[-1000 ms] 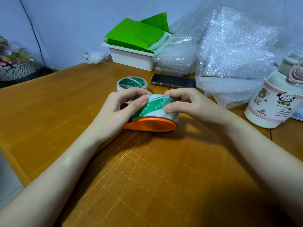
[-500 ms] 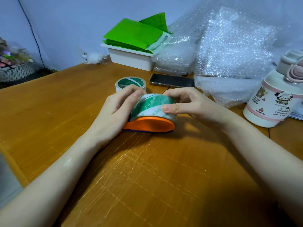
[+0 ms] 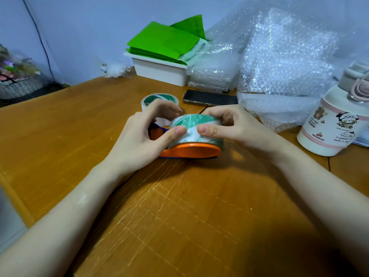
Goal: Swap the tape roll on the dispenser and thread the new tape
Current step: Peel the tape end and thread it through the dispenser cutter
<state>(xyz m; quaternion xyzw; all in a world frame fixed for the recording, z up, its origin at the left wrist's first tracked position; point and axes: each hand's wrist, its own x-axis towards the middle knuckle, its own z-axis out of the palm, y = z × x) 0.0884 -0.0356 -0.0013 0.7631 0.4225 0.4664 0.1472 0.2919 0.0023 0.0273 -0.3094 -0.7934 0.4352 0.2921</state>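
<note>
Tape roll [image 3: 196, 128], green-and-white, sits on its side in the orange dispenser [image 3: 191, 150], mid-table [image 3: 60, 136], right in front of me. My left hand [image 3: 139, 136] and right hand [image 3: 231, 124] both pinch the roll's near face, thumbs almost touching at the middle, other fingers curled over the top rim.

Versus half a second back: my left thumb has slid from the roll's left edge to the front, meeting the right thumb. A second back the thumbs were further apart still. I read that as hunting for the loose tape end by nail; the roll looks seated, threading not yet begun. No free tail visible.

Second roll [image 3: 159, 99] lies flat just behind my left hand, presumably the old one. Phone [image 3: 209, 97] and bubble wrap [image 3: 279, 66] beyond, bottle [image 3: 329, 124] to the right, all unchanged.
</note>
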